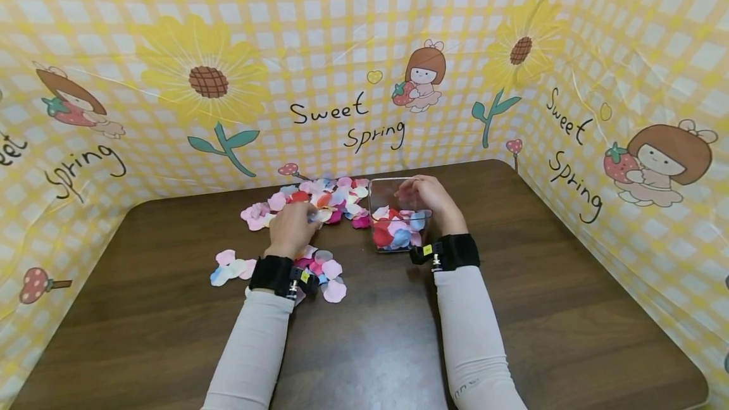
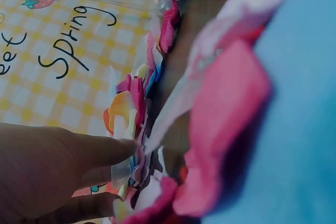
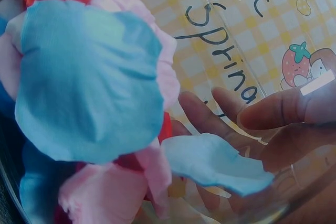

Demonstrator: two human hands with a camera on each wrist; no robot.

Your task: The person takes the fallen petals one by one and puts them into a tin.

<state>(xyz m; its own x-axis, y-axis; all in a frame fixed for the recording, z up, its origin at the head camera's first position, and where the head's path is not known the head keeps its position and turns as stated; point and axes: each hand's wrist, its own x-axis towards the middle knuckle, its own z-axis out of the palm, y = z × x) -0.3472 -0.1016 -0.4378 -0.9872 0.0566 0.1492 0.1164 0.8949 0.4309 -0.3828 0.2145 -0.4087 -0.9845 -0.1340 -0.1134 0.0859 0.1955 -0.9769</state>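
- Left hand (image 1: pixel 292 228) pinches petals (image 1: pixel 319 201) from the far pile.
- Right hand (image 1: pixel 428 201) grips the box (image 1: pixel 398 215), centre of the surface (image 1: pixel 541 283).
- Box part filled; many petals remain outside.

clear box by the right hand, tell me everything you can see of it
The clear square plastic box stands upright and open-topped on the dark brown wooden table, just right of the loose pile of pink, red, blue and white fabric petals. It looks partly filled with the same petals. The right hand reaches over its rim, and the right wrist view shows the fingers through its wall.
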